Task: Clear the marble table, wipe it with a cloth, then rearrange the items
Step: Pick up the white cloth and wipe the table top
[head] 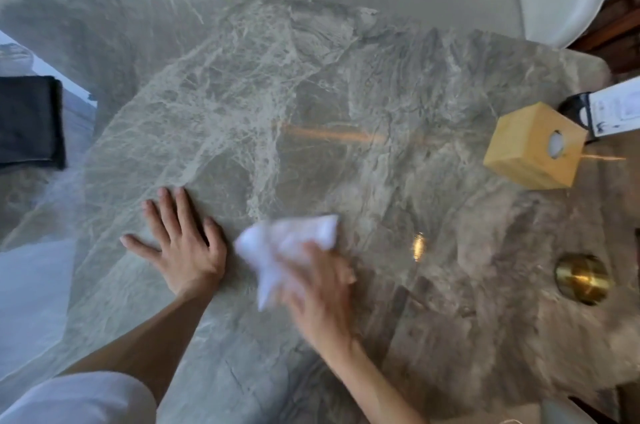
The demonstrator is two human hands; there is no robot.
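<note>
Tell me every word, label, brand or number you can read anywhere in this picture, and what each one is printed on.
No text can be read here.
White card in a dark holder, at the table's right edge behind the wooden box: it carries faint printed marks, too small and blurred to read.
Wooden box, brass object, white cloth, dark folded fabric and marble table: no lettering shows.

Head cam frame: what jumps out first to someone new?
The blurred right hand pressing a white cloth onto the marble table near its front edge, with the left hand flat beside it. Then the yellow wooden cube and a brass object along the table's right side.
</note>
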